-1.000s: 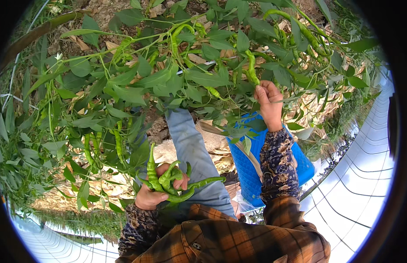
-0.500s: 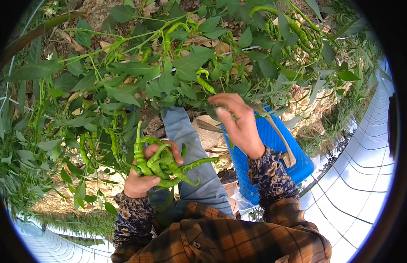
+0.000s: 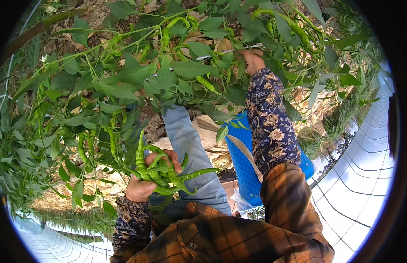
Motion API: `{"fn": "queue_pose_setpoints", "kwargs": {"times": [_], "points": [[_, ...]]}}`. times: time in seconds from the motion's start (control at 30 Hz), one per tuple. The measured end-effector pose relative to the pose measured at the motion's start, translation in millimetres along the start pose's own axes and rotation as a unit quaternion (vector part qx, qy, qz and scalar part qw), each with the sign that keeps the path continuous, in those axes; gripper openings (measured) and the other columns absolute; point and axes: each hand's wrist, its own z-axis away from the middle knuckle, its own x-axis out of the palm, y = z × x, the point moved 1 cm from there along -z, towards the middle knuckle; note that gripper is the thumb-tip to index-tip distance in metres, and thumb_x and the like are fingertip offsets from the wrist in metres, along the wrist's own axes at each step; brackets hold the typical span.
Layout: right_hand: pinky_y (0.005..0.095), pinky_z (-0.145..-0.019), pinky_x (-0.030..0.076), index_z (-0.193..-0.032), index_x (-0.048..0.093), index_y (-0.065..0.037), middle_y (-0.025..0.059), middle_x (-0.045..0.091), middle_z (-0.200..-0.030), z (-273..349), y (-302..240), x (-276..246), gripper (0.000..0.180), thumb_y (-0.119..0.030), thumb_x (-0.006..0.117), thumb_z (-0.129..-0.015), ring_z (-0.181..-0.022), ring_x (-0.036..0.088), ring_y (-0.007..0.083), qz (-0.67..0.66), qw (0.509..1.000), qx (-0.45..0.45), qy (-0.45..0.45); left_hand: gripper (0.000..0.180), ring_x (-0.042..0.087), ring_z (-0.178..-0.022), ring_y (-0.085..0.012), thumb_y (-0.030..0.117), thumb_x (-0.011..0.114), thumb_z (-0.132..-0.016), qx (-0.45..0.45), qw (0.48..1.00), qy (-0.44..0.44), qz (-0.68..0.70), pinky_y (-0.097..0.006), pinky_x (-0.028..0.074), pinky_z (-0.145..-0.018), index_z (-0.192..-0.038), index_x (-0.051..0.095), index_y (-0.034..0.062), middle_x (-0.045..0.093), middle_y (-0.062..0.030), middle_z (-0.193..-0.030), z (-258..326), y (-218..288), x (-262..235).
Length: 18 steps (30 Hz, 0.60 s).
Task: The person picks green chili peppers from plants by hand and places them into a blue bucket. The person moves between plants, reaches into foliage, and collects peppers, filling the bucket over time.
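Your left hand (image 3: 144, 186) is clenched around a bunch of long green chili peppers (image 3: 162, 173), their curved tips fanning out above and to the right of your fingers; one pepper sticks out well to the right, across your jeans-clad leg (image 3: 190, 149). Just above and to the left of that hand, more peppers hang among the leaves of the pepper plant (image 3: 124, 79).

Your right hand (image 3: 252, 60) is raised well above and to the right of the left one, pushed into the foliage. Leaves cover its fingers, so you cannot tell whether it is closed on anything. A small green pepper (image 3: 206, 84) hangs just to its lower left, and a long one (image 3: 284, 22) arches above and to its right.

Below your right forearm, in its patterned sleeve (image 3: 271, 122), a blue mesh bag (image 3: 243, 162) with a tan strap hangs beside your leg. Dry leaves and soil (image 3: 308, 109) lie to the right of the arm.
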Motion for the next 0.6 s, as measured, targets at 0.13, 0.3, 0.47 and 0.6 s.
{"fn": "queue_pose_setpoints", "kwargs": {"times": [0.13, 0.3, 0.47, 0.6], "points": [[0.0332, -0.072, 0.048, -0.103, 0.063, 0.007, 0.012, 0.067, -0.094, 87, -43, 13, 0.028, -0.018, 0.066, -0.09, -0.076, 0.059, 0.0181, -0.018, 0.991, -0.127, 0.036, 0.072, 0.055, -0.113, -0.0325, 0.024, 0.071, -0.071, -0.009, 1.0, 0.013, 0.017, -0.045, 0.044, -0.097, -0.135, 0.046, 0.0008, 0.043, -0.0224, -0.13, 5, -2, 5], [0.0286, -0.064, 0.044, -0.093, 0.062, 0.004, 0.0062, 0.063, -0.081, 122, -52, -5, 0.02, -0.015, 0.066, -0.091, -0.07, 0.054, 0.0131, 0.193, 0.915, -0.346, 0.071, 0.072, 0.053, -0.116, -0.0323, 0.025, 0.072, -0.073, -0.016, 0.999, -0.026, 0.029, -0.045, 0.046, -0.095, -0.136, 0.045, 0.0006, 0.042, -0.0223, -0.131, -2, 1, 12], [0.0358, -0.062, 0.045, -0.089, 0.056, 0.003, 0.0133, 0.057, -0.084, 178, -45, -28, 0.013, -0.005, 0.065, -0.088, -0.07, 0.054, 0.0251, 0.193, 0.866, -0.452, 0.098, 0.076, 0.053, -0.116, -0.0311, 0.027, 0.072, -0.075, -0.003, 0.999, -0.036, 0.033, -0.043, 0.046, -0.094, -0.139, 0.041, 0.0008, 0.04, -0.0231, -0.135, -7, 4, 16], [0.0225, -0.064, 0.04, -0.091, 0.053, 0.0, 0.0028, 0.054, -0.088, 258, -54, -35, 0.007, -0.003, 0.058, -0.094, -0.072, 0.047, 0.007, 0.084, 0.925, -0.368, 0.049, 0.082, 0.055, -0.112, -0.0267, 0.031, 0.073, -0.074, 0.005, 1.0, -0.026, -0.014, -0.039, 0.048, -0.092, -0.14, 0.038, -0.0034, 0.037, -0.0244, -0.141, -19, 10, 16]]}}
